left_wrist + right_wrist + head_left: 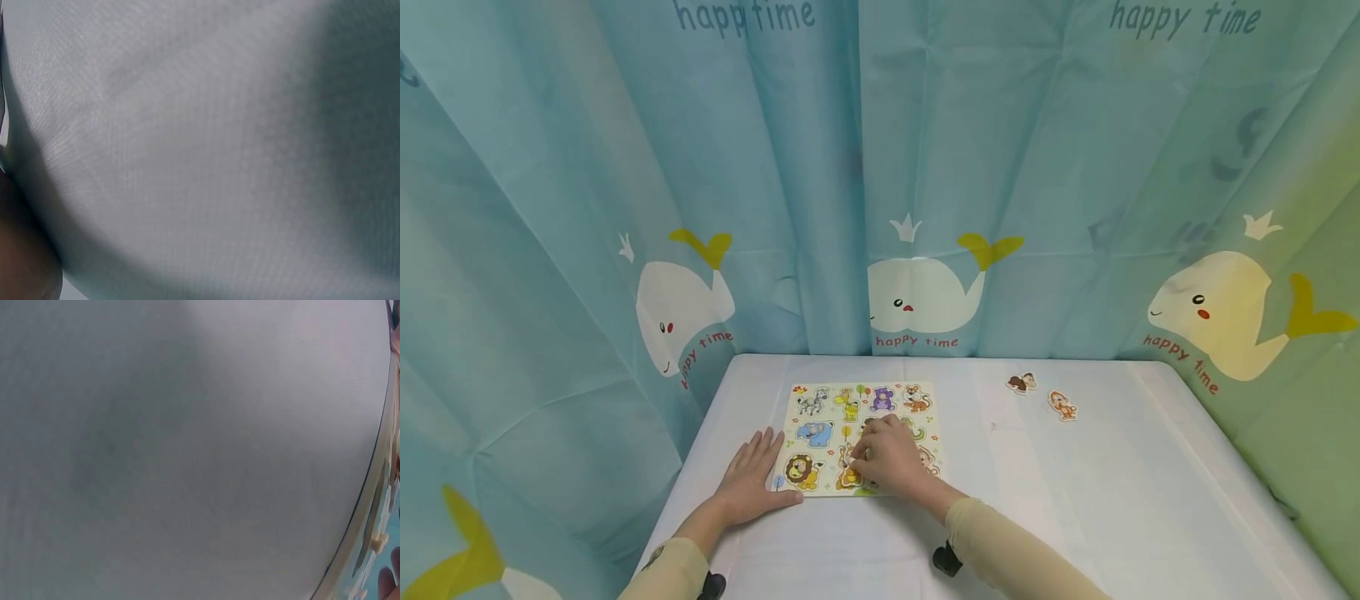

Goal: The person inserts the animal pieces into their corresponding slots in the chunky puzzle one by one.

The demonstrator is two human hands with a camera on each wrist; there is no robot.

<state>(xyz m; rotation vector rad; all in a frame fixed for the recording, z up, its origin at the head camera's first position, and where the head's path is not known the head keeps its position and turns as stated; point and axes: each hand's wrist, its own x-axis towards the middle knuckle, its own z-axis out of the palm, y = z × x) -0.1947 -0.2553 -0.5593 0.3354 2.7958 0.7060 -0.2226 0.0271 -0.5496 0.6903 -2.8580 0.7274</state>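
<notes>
In the head view, a pale animal puzzle board (831, 415) lies on the table, with a zebra, giraffe, elephant and lion among its pictures. My left hand (748, 479) rests along its left edge, fingers straight, thumb by the lower left corner. Above the bottom row, my right hand (891, 454) pinches an orange animal puzzle piece (847, 473) between thumb and fingers, at the spot right of the lion (802, 472). That hand hides part of the board's middle and lower right. Both wrist views show mostly blurred white cloth; the right one catches fingertips (386, 582) at its edge.
Two loose puzzle pieces, a brown animal (1022, 382) and an orange monkey-like one (1063, 406), lie to the right of the board on the white-covered table (1075, 500). A blue whale-print curtain (820, 208) hangs behind and beside the table.
</notes>
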